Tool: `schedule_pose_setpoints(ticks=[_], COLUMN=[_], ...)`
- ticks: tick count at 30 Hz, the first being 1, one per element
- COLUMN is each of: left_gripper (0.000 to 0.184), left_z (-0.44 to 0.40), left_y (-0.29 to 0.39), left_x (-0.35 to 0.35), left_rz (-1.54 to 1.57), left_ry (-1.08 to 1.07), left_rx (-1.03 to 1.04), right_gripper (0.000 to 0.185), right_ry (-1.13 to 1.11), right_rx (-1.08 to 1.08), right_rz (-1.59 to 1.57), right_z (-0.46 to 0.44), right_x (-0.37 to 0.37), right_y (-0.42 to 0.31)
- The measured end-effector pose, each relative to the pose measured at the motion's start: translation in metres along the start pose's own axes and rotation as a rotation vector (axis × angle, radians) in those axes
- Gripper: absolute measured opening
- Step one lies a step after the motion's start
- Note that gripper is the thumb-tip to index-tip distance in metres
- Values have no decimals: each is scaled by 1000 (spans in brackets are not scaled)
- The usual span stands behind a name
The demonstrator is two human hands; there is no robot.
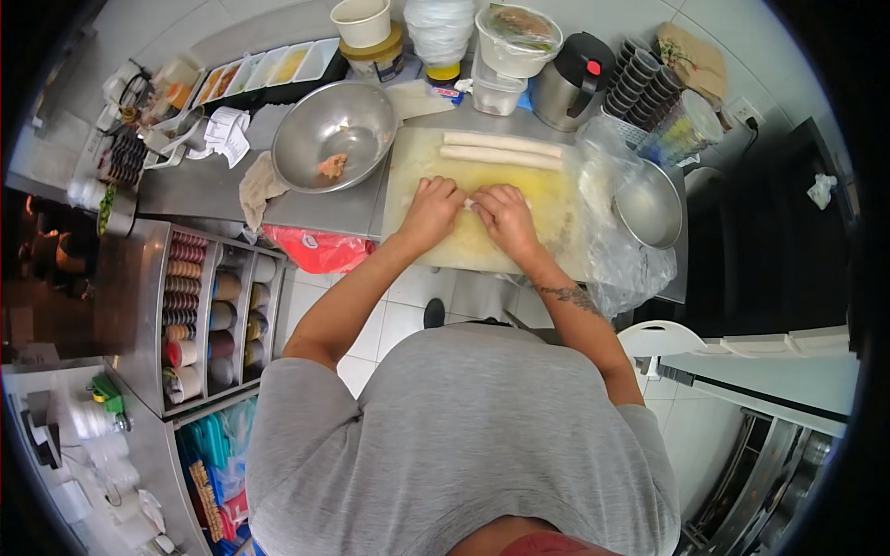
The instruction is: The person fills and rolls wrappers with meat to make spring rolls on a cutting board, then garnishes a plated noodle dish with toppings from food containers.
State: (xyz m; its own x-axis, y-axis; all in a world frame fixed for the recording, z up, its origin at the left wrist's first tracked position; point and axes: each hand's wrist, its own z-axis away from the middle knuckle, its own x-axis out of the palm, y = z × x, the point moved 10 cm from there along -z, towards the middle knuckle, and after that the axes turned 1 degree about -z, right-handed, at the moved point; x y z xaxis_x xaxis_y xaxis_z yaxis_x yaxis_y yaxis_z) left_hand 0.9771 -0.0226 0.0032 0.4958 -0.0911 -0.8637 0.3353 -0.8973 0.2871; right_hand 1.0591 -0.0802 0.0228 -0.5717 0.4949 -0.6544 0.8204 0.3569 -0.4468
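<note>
Starting at the steel bowl (311,116); on to the left hand (432,213), fingers bent narrow onto a pale roll (469,203) on the cutting board (501,255); then the right hand (505,215), pinching too; risking a torn roll through uneven pressing!

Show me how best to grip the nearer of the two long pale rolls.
Probably hold the near roll by both ends, coming from the near side: it is long, slim and lies crosswise, with the far roll close behind.
</note>
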Motion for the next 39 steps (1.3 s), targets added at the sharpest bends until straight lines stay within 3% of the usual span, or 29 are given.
schedule_pose_setpoints(ticks=[3,5,9,11,15,18,23,27,39], left_gripper=[18,19,20,23,30,28,30,29,35], left_z=[-7,-9,1,4,-2,-4,6,6,2], left_y=[11,18,17,3,2,12,-31,-31,-21], left_x=[-16,-26,-1,-8,-20,-3,-9,-17,1], left_rz=[59,134,-5,-64,-25,-45,-112,-115,-144], left_ry=[98,226,10,-71,26,17,-79,-29,-40], left_rx=[29,33,139,103,86,143,-35,-3,70], right_gripper=[25,29,32,29,19,17,25,33,35], right_ry=[36,76,-5,-10,40,-100,-74,-99,-196], right_rx=[204,207,258,246,241,189,126,-4,64], right_rz=[-35,24,31,-19,-7,89,182,191,237], right_z=[3,2,9,9,2,-3,-15,-14,-10], right_x=[-3,-8,0,1,-6,10,3,18,36], right_y=[11,10,21,29,27,37,27,-7,25])
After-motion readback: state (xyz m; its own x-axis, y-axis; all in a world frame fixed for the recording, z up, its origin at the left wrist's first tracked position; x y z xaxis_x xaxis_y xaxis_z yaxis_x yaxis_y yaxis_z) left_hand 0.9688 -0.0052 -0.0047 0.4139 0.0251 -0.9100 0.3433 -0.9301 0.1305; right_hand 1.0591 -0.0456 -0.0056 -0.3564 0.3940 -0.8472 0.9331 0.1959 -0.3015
